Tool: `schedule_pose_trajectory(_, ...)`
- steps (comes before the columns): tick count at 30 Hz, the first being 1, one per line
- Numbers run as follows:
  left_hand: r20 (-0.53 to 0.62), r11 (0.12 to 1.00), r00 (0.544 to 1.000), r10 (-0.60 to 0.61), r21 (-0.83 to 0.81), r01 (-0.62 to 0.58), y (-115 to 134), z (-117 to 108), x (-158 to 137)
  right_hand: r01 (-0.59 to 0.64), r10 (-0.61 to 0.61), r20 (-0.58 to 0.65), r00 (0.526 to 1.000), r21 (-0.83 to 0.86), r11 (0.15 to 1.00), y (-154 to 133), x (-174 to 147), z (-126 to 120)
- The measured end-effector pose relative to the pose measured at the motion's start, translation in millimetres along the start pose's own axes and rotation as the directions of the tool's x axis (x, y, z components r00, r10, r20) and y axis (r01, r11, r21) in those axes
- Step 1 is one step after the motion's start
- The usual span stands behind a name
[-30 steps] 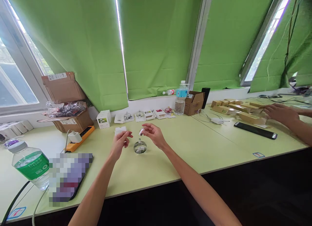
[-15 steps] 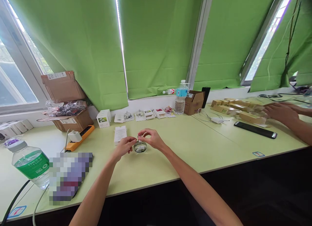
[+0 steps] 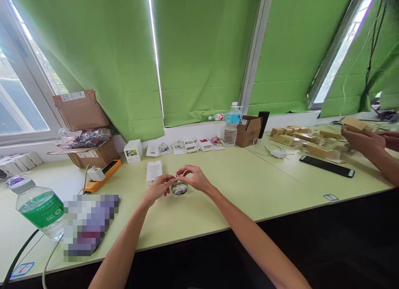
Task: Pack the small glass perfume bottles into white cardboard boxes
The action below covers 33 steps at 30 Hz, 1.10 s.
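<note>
A small round clear glass ornament (image 3: 180, 188) with something dark inside stands on the table in front of me. My right hand (image 3: 193, 177) is closed in a pinch at its narrow top, coming from above and the right. From the left, my left hand (image 3: 160, 187) also pinches at the top, fingertips close to those of the right. What exactly sits between the fingertips is too small to make out. Just behind my left hand lies a white box (image 3: 154, 171) with printed text.
Along the back are white boxes (image 3: 133, 151), glass ornaments (image 3: 163, 148) and a large water bottle (image 3: 231, 125). Left stand an open carton (image 3: 90, 150), an orange power strip (image 3: 107, 172) and a green-labelled bottle (image 3: 40, 208). At right, a co-worker's hand (image 3: 363, 140) holds a yellowish box, near a phone (image 3: 326, 166).
My two hands and the glass ornament have barely moved. At the right, the co-worker's hands have lifted a yellowish box off the table.
</note>
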<state>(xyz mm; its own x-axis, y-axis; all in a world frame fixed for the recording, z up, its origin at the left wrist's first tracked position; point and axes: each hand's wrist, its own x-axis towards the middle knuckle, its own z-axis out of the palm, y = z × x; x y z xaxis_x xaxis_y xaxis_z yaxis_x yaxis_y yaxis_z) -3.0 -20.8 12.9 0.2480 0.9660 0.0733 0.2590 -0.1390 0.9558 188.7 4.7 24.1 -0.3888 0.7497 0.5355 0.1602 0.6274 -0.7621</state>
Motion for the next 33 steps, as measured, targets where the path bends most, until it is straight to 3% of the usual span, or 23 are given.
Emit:
schedule_pose_trajectory(7, -0.026, 0.999, 0.999, 0.030, -0.033, -0.031, 6.1, 1.6, -0.2, -0.035, 0.035, -0.003, 0.999, 0.032, 0.999, -6.6, -0.4, -0.4)
schedule_pose_trajectory(11, -0.096, 0.996, 0.993, 0.075, -0.050, -0.080, 6.6, 6.8, 1.9, -0.086, 0.091, -0.048, 0.995, 0.093, 0.992, -2.1, 1.0, -0.4)
schedule_pose_trajectory(18, -0.167, 0.996, 0.984, 0.054, -0.062, -0.065, -0.2, 14.7, 5.8, -0.291, 0.292, 0.023, 0.956, 0.168, 0.942, 15.6, 4.2, -4.6)
schedule_pose_trajectory(33, -0.120, 0.998, 0.991, 0.056, -0.023, -0.059, 2.3, 13.6, 2.4, -0.317, 0.306, 0.087, 0.948, 0.193, 0.929, 21.2, 3.5, -3.5)
